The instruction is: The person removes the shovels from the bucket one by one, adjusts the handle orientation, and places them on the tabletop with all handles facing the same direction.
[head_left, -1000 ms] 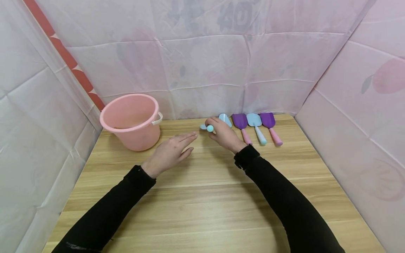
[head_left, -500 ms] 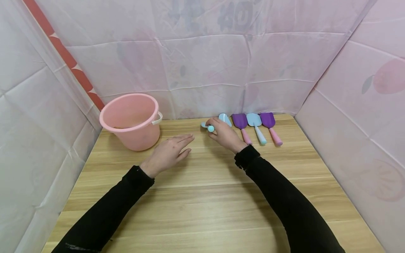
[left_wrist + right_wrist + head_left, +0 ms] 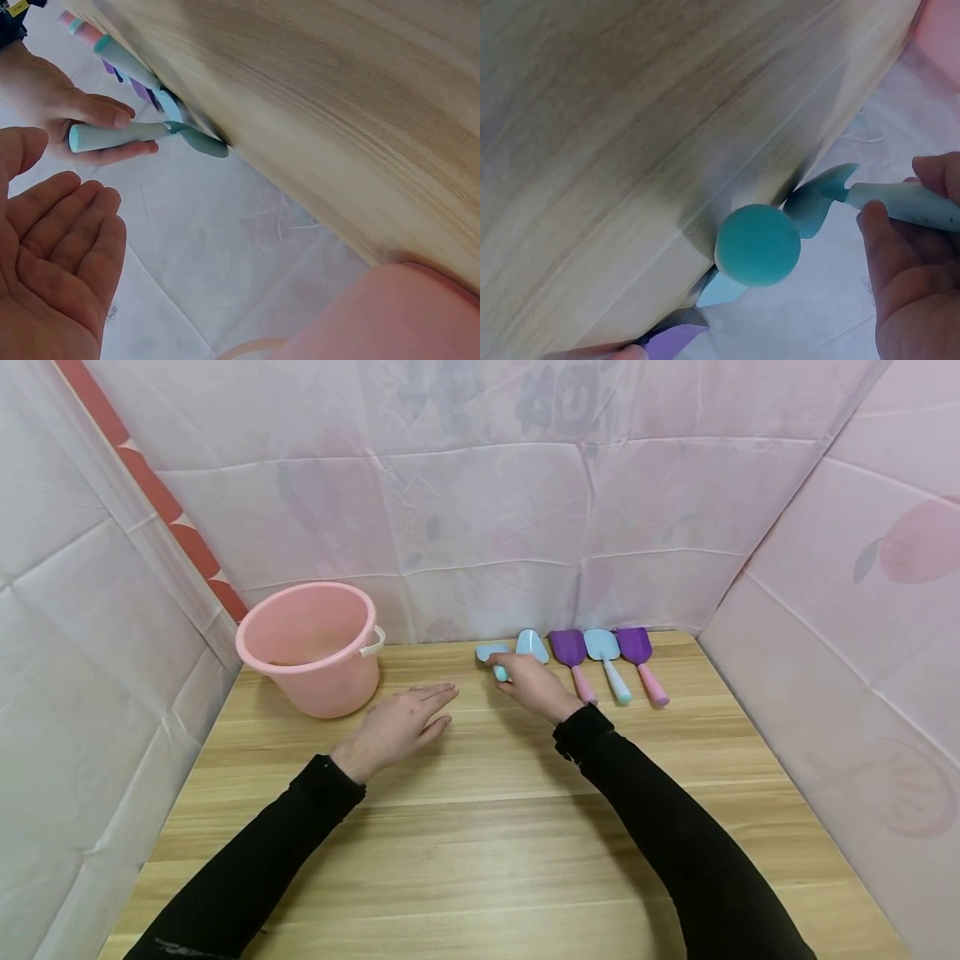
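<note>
Gripping a pale teal toy shovel (image 3: 491, 657), right hand (image 3: 534, 685), rounded handle

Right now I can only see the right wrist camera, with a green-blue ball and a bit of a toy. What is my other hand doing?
Observer: Your left hand is open with straight fingers and holds nothing, low by the table.
Operator: What's over on the left side?
Observer: A pink bucket stands upright at the table's far left corner.
Operator: Are there more toys?
Observer: Yes. To the right of your right hand, which grips the teal toy tool, a row of toy shovels lies along the far edge, with blades that are blue, purple, blue, purple.
</note>
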Demonstrator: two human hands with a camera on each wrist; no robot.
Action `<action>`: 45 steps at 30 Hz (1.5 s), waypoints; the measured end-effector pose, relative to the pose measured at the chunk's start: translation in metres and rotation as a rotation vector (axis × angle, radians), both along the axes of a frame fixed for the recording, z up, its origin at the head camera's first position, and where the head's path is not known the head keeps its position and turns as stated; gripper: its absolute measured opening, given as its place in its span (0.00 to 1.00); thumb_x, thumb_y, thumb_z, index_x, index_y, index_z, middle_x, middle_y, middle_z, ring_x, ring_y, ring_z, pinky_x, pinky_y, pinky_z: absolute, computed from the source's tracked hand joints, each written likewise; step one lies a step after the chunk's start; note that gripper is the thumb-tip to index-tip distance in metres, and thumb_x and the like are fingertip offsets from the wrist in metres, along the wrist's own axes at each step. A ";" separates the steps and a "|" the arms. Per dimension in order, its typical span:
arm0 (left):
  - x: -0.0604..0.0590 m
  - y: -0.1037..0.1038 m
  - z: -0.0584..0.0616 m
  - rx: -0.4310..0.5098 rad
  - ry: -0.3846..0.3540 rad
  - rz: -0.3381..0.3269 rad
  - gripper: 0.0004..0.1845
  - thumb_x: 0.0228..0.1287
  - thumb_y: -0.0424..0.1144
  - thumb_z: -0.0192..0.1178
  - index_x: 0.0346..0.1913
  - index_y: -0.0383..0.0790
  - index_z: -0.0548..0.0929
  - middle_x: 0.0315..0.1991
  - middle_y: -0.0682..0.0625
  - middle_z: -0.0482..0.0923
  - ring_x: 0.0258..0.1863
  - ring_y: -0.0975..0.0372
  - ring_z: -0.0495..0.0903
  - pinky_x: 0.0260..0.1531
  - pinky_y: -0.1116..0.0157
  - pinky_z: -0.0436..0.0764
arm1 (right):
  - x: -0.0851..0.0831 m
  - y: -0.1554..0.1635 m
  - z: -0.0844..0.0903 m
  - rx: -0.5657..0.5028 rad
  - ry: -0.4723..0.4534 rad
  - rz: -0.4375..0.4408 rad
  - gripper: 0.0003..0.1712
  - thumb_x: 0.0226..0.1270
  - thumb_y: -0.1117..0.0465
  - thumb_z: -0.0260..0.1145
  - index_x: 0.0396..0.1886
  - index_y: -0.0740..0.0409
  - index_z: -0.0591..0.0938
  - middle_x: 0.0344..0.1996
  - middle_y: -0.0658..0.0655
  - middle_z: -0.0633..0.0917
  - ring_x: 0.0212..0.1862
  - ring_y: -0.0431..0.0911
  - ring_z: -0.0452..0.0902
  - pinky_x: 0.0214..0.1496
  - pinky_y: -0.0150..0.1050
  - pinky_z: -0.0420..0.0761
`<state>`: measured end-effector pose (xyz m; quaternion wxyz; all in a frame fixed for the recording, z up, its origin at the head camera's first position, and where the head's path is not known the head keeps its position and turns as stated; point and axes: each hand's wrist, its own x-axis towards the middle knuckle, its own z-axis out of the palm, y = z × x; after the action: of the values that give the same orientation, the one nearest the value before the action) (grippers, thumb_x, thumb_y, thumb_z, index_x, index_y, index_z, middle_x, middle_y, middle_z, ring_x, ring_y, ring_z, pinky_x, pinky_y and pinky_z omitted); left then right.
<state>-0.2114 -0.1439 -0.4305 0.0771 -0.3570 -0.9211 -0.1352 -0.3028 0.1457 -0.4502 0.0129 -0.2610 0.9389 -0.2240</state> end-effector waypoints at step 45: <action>0.000 -0.002 -0.001 -0.057 -0.127 0.008 0.29 0.94 0.44 0.62 0.88 0.39 0.77 0.86 0.42 0.79 0.82 0.47 0.84 0.79 0.45 0.88 | -0.031 0.003 -0.047 0.226 -0.202 0.115 0.57 0.88 0.37 0.72 0.94 0.73 0.61 0.91 0.82 0.60 0.93 0.70 0.64 0.96 0.59 0.71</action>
<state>-0.2118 -0.1454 -0.4318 0.0086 -0.3458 -0.9291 -0.1308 -0.3336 0.1491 -0.4972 0.1491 -0.2872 0.9356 -0.1410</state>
